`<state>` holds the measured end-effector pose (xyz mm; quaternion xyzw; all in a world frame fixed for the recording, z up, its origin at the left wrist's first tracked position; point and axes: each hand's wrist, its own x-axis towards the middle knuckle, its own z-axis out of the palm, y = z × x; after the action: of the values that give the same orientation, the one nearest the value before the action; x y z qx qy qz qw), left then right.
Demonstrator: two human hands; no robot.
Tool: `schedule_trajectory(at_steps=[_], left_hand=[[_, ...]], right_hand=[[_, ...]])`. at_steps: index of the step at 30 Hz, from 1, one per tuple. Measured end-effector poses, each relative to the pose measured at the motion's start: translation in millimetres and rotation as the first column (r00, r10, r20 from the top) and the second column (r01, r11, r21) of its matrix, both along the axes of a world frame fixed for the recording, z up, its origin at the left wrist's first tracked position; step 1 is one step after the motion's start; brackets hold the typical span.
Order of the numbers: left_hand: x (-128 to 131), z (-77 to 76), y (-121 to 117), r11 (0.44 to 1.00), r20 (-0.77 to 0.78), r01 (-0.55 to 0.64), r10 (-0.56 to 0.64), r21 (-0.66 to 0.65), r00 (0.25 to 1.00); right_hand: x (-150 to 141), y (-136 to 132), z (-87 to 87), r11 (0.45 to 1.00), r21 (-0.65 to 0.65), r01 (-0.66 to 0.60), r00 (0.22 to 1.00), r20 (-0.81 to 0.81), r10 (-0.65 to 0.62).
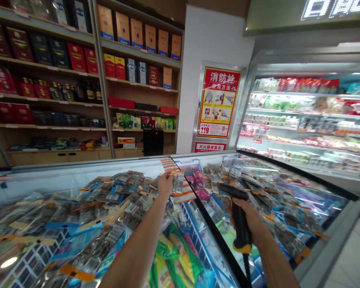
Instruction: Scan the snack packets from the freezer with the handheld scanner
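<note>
My left hand [165, 184] reaches out over the chest freezer, its fingers pinched on a small clear packet [178, 182] with an orange top strip and a pale label. My right hand [253, 222] is wrapped round the grip of a black and yellow barcode scanner [240, 224], whose cord hangs down. The scanner's head points left, toward the held packet. Similar packets with dark contents [132, 216] lie heaped on the left side of the freezer. Another heap of packets [276, 208] is on the right, beyond the scanner.
A black-edged divider [210, 228] runs down the freezer. White wire baskets [198, 244] hold green and yellow bags [174, 256]. Behind stand wooden shelves of boxes [136, 34], a red fire-hydrant poster [219, 102] and a lit refrigerated display [312, 116].
</note>
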<state>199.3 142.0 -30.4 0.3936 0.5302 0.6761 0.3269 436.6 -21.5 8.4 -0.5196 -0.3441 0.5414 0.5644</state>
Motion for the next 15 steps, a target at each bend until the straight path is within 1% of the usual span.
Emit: schedule_trajectory(at_steps=[2,4,8,10,12,13,14,15], left_hand=[[-4.5,3.8,-5.5,0.997,-0.152,-0.071,0.07,-0.004,0.986],[-9.9,9.6,-11.0,0.993,-0.29,-0.117,0.106,-0.021,0.951],[-29.5,25.3,-22.6,0.974,-0.486,-0.2,0.124,-0.107,0.865],[-40.8,33.7,-29.5,0.957,-0.62,-0.248,0.104,-0.151,0.778],[-46.2,41.0,-37.0,0.934,-0.745,-0.325,0.111,-0.147,0.657],[-44.5,43.9,-40.6,0.925,-0.785,-0.36,0.13,-0.124,0.605],[-39.3,46.0,-44.0,0.92,-0.807,-0.381,0.152,-0.096,0.571],[-30.0,47.2,-47.0,0.924,-0.815,-0.376,0.163,-0.071,0.556]], right_hand=[[13.1,-1.9,-0.5,0.999,0.003,0.052,0.999,-0.003,-0.052],[26.3,-5.6,-1.2,0.995,0.005,0.096,0.995,-0.008,-0.096],[51.5,-14.5,-0.8,0.984,-0.035,0.175,0.984,-0.021,-0.176],[62.4,-18.0,0.4,0.975,-0.057,0.217,0.976,-0.023,-0.218],[71.1,-20.4,1.4,0.965,-0.063,0.253,0.966,-0.032,-0.256],[74.5,-21.3,1.7,0.961,-0.065,0.267,0.962,-0.038,-0.27],[77.1,-22.1,1.7,0.958,-0.066,0.278,0.959,-0.043,-0.282],[79.1,-22.7,1.5,0.957,-0.068,0.283,0.957,-0.047,-0.287]])
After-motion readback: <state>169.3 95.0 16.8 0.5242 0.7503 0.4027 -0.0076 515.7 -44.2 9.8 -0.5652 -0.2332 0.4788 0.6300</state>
